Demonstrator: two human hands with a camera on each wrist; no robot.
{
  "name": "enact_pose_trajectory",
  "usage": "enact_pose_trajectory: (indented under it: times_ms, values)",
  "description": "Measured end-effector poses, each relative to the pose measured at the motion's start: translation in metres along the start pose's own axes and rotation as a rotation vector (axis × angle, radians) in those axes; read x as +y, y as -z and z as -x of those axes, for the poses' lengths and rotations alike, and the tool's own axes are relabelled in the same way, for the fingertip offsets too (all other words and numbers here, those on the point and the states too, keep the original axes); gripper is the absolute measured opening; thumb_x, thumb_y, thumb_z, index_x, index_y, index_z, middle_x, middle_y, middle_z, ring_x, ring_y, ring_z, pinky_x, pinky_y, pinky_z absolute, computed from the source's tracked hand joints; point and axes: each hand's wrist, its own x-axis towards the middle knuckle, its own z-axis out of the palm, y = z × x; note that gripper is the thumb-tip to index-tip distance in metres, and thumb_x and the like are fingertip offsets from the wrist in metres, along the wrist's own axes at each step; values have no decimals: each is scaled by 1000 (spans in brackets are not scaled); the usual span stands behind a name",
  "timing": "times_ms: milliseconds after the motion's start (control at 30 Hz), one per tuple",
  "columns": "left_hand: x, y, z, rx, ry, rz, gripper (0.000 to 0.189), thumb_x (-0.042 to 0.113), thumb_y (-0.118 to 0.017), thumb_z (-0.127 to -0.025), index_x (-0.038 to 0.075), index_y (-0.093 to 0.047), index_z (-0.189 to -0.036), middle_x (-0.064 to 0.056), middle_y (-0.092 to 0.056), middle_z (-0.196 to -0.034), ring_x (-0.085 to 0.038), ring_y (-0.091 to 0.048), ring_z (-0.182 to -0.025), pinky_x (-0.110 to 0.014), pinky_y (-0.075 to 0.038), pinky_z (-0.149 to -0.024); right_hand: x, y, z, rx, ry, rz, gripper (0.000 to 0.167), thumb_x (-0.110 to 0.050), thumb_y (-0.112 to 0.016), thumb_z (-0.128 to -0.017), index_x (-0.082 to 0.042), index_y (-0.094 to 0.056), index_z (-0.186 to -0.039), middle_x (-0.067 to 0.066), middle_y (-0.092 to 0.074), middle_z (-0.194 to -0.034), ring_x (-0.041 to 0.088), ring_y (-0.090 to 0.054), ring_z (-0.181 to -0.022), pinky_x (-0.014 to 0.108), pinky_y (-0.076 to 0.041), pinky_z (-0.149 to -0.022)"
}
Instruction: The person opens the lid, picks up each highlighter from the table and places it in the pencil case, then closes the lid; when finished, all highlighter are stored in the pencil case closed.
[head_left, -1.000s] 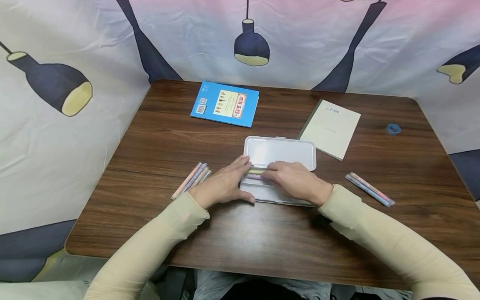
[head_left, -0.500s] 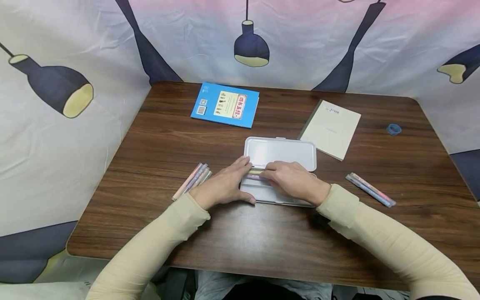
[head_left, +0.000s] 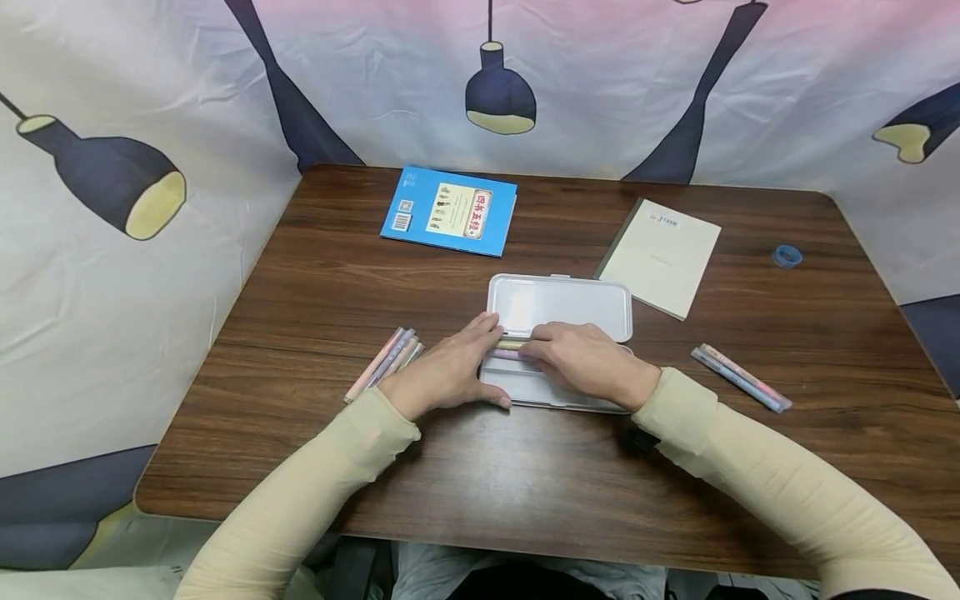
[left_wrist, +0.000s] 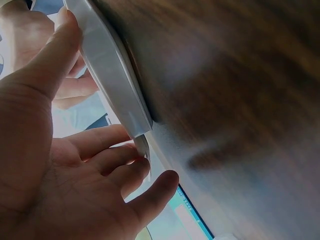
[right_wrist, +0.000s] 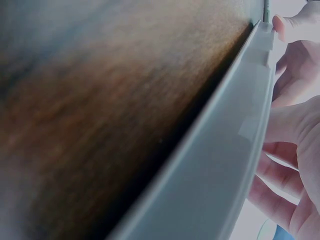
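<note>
A white pencil case (head_left: 558, 304) lies on the table with its lid folded back. In its tray lie a yellow pen (head_left: 513, 343) and a purple pen (head_left: 507, 355), partly covered by the hands. My left hand (head_left: 450, 367) holds the case's left end, thumb at the front edge and fingers toward the hinge side; the left wrist view shows the thumb on the white wall (left_wrist: 107, 65). My right hand (head_left: 588, 362) reaches into the tray with bent fingers on the pens, its fingertips partly hidden. The right wrist view shows its fingers (right_wrist: 280, 175) behind the case's front wall (right_wrist: 215, 145).
Several pastel pens (head_left: 386, 362) lie left of the left hand. More pens (head_left: 741, 379) lie to the right. Behind stand out a blue book (head_left: 450, 211), a cream notebook (head_left: 662, 258) and a roll of blue tape (head_left: 787, 256).
The right hand has shifted very slightly to the left over the pens. The left hand keeps its place on the case, and the case stays where it was.
</note>
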Motion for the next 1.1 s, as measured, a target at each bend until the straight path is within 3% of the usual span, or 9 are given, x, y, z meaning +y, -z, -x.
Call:
enact_pose_trajectory:
  times_ms: [233,400,833,1100]
  values:
    - [1,0,0,3,-2,-2,107,56,-80,-77,3,-31,-155,-13,-15,-166,-24,-9,-154,-43,-19,-122,3,5,9,47,4,9,19,-12,-69,-94,-14,-74,-112,-2,-67,-98,13,-66,-92,36,-58,-75]
    - [2,0,1,6,-11,-1,106,54,-81,-77,2,-31,-155,-12,-14,-166,-24,-9,-154,-42,-19,-122,11,14,26,108,-17,-6,19,-16,-72,-92,-13,-75,-111,-2,-68,-97,11,-65,-85,35,-57,-69]
    - [2,-2,0,-3,11,6,107,54,-81,-76,3,-30,-156,-11,-14,-166,-24,-9,-154,-43,-19,-122,44,30,121,353,-247,20,29,-9,-77,-83,-11,-75,-113,-1,-70,-102,13,-66,-84,41,-55,-65]
    - [3,0,0,-3,20,6,108,55,-82,-76,3,-30,-156,-11,-13,-166,-24,-9,-154,-43,-18,-122,57,37,173,348,-407,88,38,-4,-79,-80,-8,-73,-116,3,-68,-103,16,-64,-77,42,-52,-58]
